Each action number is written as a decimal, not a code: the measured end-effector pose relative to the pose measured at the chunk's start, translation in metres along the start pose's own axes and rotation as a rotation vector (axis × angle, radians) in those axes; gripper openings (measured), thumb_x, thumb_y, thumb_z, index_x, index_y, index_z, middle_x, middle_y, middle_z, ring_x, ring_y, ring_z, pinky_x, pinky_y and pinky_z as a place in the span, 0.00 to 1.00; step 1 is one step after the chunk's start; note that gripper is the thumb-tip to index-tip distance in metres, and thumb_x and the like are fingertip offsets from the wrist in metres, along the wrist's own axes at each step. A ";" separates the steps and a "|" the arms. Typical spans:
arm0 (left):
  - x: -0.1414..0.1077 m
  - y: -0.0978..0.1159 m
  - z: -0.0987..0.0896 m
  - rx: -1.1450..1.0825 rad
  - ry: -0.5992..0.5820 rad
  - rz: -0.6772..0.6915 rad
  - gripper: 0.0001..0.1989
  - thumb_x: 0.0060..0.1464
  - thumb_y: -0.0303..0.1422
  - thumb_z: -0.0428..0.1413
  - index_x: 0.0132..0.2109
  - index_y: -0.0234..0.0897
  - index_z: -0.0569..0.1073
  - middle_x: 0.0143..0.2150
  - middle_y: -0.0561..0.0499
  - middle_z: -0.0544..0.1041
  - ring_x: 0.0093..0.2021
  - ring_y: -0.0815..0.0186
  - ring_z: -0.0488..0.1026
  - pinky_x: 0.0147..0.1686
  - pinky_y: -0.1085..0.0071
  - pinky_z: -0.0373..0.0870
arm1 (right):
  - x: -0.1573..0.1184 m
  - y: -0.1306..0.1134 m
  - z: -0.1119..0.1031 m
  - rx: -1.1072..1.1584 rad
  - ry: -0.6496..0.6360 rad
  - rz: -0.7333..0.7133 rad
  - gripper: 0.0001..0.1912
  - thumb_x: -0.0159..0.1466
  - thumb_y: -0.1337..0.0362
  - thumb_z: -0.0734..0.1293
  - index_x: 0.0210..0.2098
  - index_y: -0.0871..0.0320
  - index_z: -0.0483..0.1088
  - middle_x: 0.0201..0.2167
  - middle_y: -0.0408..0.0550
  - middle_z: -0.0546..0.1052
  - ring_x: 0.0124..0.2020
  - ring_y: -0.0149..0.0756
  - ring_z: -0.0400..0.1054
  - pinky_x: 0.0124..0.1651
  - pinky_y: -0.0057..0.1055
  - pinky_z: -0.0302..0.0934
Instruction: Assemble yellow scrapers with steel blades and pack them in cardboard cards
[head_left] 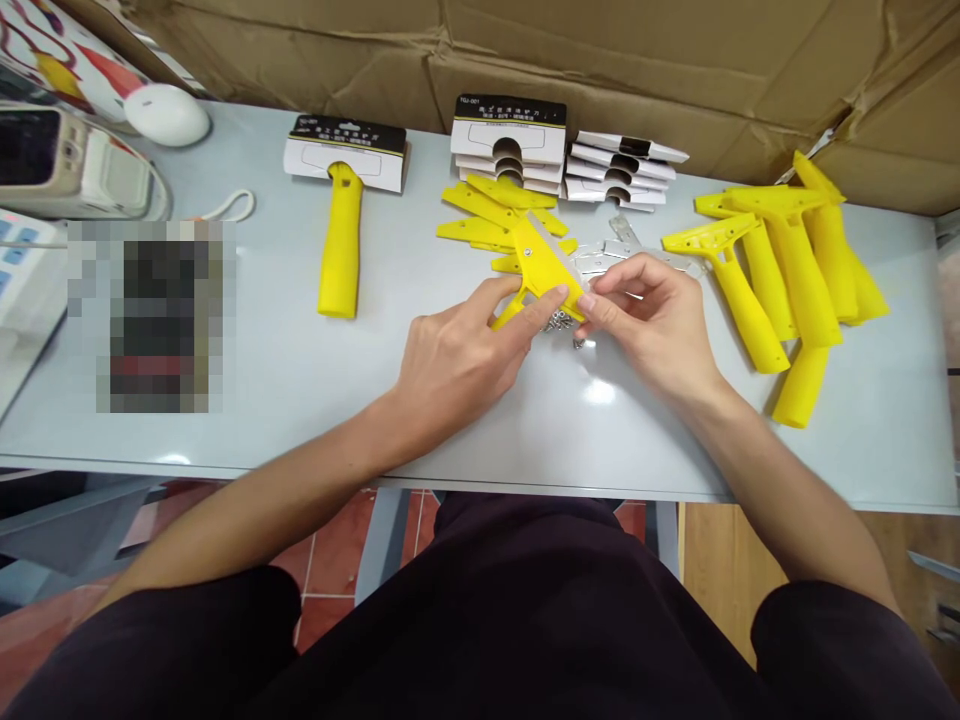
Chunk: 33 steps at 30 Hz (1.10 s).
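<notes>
Both hands are on a yellow scraper (543, 262) in the middle of the table, its wide head tilted. My left hand (469, 350) is closed around it near the neck, thumb and finger on the head. With thumb and fingertips, my right hand (652, 310) pinches the head's right end. One screw shows in the head, and a thin metal blade (541, 226) lies along its edge. Small screws (559, 321) sit in a pile just below the scraper. Behind it are several flat yellow plates (480, 210) and metal blades (600, 258), partly hidden by the hands.
Several yellow scraper handles (802, 260) are heaped at right. A carded scraper (340, 255) lies left of my hands. Folded cardboard cards (510, 130) stand at the back against a brown carton wall (600, 60). A white mouse (166, 114) and a device (67, 160) occupy the left corner.
</notes>
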<state>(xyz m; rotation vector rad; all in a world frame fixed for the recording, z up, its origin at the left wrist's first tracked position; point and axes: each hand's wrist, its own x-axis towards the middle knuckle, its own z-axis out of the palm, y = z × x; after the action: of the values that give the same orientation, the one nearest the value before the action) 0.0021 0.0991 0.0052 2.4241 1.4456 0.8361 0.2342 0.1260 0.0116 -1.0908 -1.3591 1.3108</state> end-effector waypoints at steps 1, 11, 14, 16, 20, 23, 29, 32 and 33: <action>0.000 0.000 0.000 -0.022 -0.005 -0.016 0.27 0.64 0.26 0.62 0.65 0.56 0.83 0.60 0.43 0.83 0.37 0.60 0.82 0.30 0.68 0.74 | 0.000 0.000 0.000 0.001 0.000 0.002 0.26 0.59 0.39 0.84 0.37 0.48 0.72 0.34 0.41 0.79 0.33 0.39 0.79 0.38 0.44 0.84; -0.001 0.000 -0.004 -0.009 -0.040 0.016 0.26 0.70 0.26 0.57 0.70 0.51 0.79 0.62 0.41 0.83 0.44 0.58 0.86 0.37 0.66 0.82 | -0.002 -0.005 0.003 0.021 -0.019 -0.061 0.24 0.63 0.39 0.82 0.38 0.48 0.73 0.34 0.41 0.80 0.34 0.39 0.80 0.37 0.43 0.82; 0.004 -0.002 -0.009 -0.272 0.008 -0.005 0.22 0.74 0.31 0.57 0.71 0.47 0.77 0.62 0.43 0.84 0.50 0.57 0.86 0.45 0.63 0.86 | -0.003 -0.016 -0.008 -0.096 -0.057 -0.127 0.20 0.72 0.39 0.73 0.42 0.49 0.75 0.38 0.45 0.82 0.34 0.40 0.80 0.38 0.42 0.79; 0.009 -0.003 -0.014 -0.574 0.009 -0.087 0.22 0.75 0.38 0.60 0.72 0.46 0.74 0.62 0.43 0.84 0.42 0.59 0.87 0.39 0.62 0.87 | -0.004 -0.023 -0.018 -0.315 -0.095 -0.206 0.16 0.74 0.45 0.73 0.42 0.50 0.77 0.39 0.47 0.83 0.34 0.39 0.79 0.39 0.41 0.76; 0.017 -0.005 -0.021 -1.029 -0.099 -0.326 0.27 0.72 0.46 0.65 0.72 0.46 0.71 0.58 0.41 0.87 0.31 0.60 0.85 0.30 0.59 0.86 | -0.003 -0.025 -0.035 -0.826 -0.336 -0.309 0.05 0.73 0.63 0.71 0.41 0.54 0.81 0.37 0.48 0.83 0.37 0.41 0.77 0.43 0.40 0.70; 0.020 -0.005 -0.019 -1.157 -0.163 -0.427 0.30 0.72 0.46 0.65 0.72 0.42 0.68 0.58 0.39 0.87 0.35 0.57 0.87 0.35 0.57 0.87 | -0.003 -0.020 -0.039 -0.989 -0.424 -0.322 0.10 0.73 0.69 0.67 0.43 0.56 0.82 0.39 0.51 0.84 0.41 0.44 0.77 0.45 0.40 0.68; 0.020 -0.007 -0.008 -1.196 -0.153 -0.460 0.29 0.70 0.47 0.67 0.69 0.42 0.70 0.57 0.37 0.87 0.35 0.56 0.88 0.32 0.59 0.87 | -0.002 -0.015 -0.040 -1.046 -0.420 -0.341 0.13 0.74 0.71 0.65 0.44 0.60 0.83 0.39 0.53 0.83 0.41 0.46 0.77 0.45 0.40 0.67; 0.020 -0.007 -0.007 -1.191 -0.144 -0.451 0.29 0.69 0.47 0.68 0.69 0.42 0.70 0.58 0.36 0.86 0.34 0.56 0.88 0.32 0.59 0.87 | -0.002 -0.013 -0.040 -1.060 -0.437 -0.358 0.13 0.75 0.70 0.66 0.44 0.60 0.84 0.39 0.54 0.83 0.42 0.47 0.76 0.45 0.41 0.67; 0.020 -0.007 -0.007 -1.195 -0.144 -0.452 0.29 0.69 0.46 0.68 0.69 0.43 0.70 0.58 0.37 0.86 0.34 0.57 0.88 0.32 0.59 0.87 | -0.002 -0.013 -0.040 -1.067 -0.443 -0.369 0.13 0.75 0.70 0.66 0.45 0.59 0.85 0.40 0.54 0.84 0.43 0.48 0.76 0.46 0.41 0.67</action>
<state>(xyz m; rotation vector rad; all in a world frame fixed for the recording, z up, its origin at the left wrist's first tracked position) 0.0000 0.1192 0.0152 1.1844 0.9163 0.9682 0.2739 0.1310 0.0242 -1.1278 -2.5922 0.5020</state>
